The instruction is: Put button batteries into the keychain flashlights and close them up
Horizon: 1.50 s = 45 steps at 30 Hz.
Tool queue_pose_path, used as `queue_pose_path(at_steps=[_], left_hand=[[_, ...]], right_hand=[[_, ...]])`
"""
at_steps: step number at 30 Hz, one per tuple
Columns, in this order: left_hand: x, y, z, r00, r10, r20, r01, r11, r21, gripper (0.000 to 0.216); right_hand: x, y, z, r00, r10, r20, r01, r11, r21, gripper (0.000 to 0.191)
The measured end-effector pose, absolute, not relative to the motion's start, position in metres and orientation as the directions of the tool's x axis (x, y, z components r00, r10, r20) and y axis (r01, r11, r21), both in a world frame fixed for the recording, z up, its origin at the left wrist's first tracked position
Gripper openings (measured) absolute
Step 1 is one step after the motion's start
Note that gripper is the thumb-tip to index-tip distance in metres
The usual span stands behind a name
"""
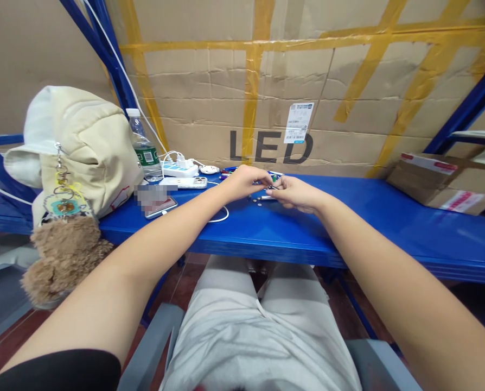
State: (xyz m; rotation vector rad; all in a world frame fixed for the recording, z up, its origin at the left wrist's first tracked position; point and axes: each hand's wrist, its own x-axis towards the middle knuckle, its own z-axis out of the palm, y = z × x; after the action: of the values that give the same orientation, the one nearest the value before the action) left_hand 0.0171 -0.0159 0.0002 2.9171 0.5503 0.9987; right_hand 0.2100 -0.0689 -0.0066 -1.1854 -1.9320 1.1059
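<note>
My left hand (247, 182) and my right hand (296, 195) meet over the blue table (250, 233), fingertips close together. Between them is a small dark, shiny piece (272, 188), too small to name, which the right thumb and fingers pinch. The left fingers curl over toward the same spot, and what they hold is hidden. Just below the hands a slim silver, pen-like piece (267, 198) and some tiny bits lie on the tabletop. Behind the hands are several coloured pens or pen parts (227, 172), partly covered by the left hand.
At left stand a cream bag (91, 146) with a brown plush charm (67, 255) and a water bottle (147, 152). A power strip (180, 169), two phones and a white cable lie nearby. Cardboard (202, 108) backs the table; a box (446, 182) sits at right.
</note>
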Motion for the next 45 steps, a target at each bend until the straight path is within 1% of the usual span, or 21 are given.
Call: queue_pose_path(at_steps=[2, 5, 7, 9, 13, 20, 22, 24, 28, 30, 34, 37, 39, 42, 45], left_hand=[[0.018, -0.016, 0.0, 0.711, 0.34, 0.616, 0.336, -0.933, 0.127, 0.011], [0.017, -0.016, 0.0, 0.688, 0.336, 0.643, 0.341, -0.932, 0.121, 0.012], [0.017, -0.015, 0.0, 0.694, 0.321, 0.644, 0.344, -0.934, 0.095, 0.011], [0.017, -0.015, 0.0, 0.707, 0.308, 0.636, 0.35, -0.935, 0.063, 0.011], [0.017, -0.014, 0.0, 0.733, 0.29, 0.615, 0.358, -0.934, 0.014, 0.012], [0.017, -0.016, 0.0, 0.746, 0.275, 0.607, 0.324, -0.945, 0.031, 0.012], [0.017, -0.016, 0.0, 0.741, 0.283, 0.609, 0.315, -0.947, 0.057, 0.011], [0.017, -0.015, -0.002, 0.722, 0.314, 0.616, 0.312, -0.943, 0.115, 0.013], [0.019, -0.011, -0.004, 0.61, 0.445, 0.655, 0.328, -0.895, 0.302, 0.022], [0.019, -0.01, -0.004, 0.572, 0.492, 0.656, 0.324, -0.87, 0.371, 0.023], [0.021, -0.013, -0.004, 0.597, 0.512, 0.618, 0.312, -0.857, 0.409, 0.022], [0.021, -0.016, -0.004, 0.631, 0.512, 0.583, 0.323, -0.856, 0.403, 0.023], [0.02, -0.016, -0.003, 0.64, 0.504, 0.58, 0.329, -0.862, 0.385, 0.023], [0.018, -0.015, -0.003, 0.643, 0.492, 0.587, 0.34, -0.87, 0.357, 0.023], [0.017, -0.013, -0.003, 0.652, 0.482, 0.585, 0.369, -0.876, 0.311, 0.022]], right_hand=[[0.21, -0.068, -0.006, -0.388, 0.912, 0.137, 0.407, 0.303, -0.862, 0.042], [0.21, -0.066, -0.007, -0.321, 0.919, 0.228, 0.42, 0.354, -0.835, 0.034], [0.211, -0.064, -0.008, -0.303, 0.918, 0.256, 0.444, 0.374, -0.814, 0.03], [0.212, -0.063, -0.009, -0.326, 0.909, 0.259, 0.452, 0.39, -0.802, 0.029], [0.215, -0.061, -0.011, -0.379, 0.894, 0.24, 0.404, 0.393, -0.826, 0.026], [0.221, -0.057, -0.014, -0.436, 0.871, 0.228, 0.413, 0.419, -0.809, 0.029], [0.221, -0.057, -0.013, -0.442, 0.871, 0.215, 0.403, 0.407, -0.82, 0.03], [0.22, -0.057, -0.012, -0.434, 0.882, 0.182, 0.399, 0.37, -0.839, 0.033], [0.216, -0.06, -0.008, -0.384, 0.912, 0.14, 0.367, 0.291, -0.883, 0.037], [0.214, -0.063, -0.007, -0.37, 0.919, 0.136, 0.352, 0.275, -0.895, 0.039], [0.215, -0.065, -0.005, -0.376, 0.922, 0.095, 0.389, 0.25, -0.886, 0.041], [0.22, -0.063, -0.006, -0.389, 0.918, 0.082, 0.442, 0.264, -0.857, 0.036], [0.224, -0.062, -0.007, -0.364, 0.924, 0.113, 0.5, 0.296, -0.814, 0.033], [0.225, -0.061, -0.007, -0.358, 0.921, 0.155, 0.607, 0.356, -0.711, 0.033], [0.221, -0.059, -0.007, -0.348, 0.907, 0.238, 0.65, 0.416, -0.636, 0.031]])
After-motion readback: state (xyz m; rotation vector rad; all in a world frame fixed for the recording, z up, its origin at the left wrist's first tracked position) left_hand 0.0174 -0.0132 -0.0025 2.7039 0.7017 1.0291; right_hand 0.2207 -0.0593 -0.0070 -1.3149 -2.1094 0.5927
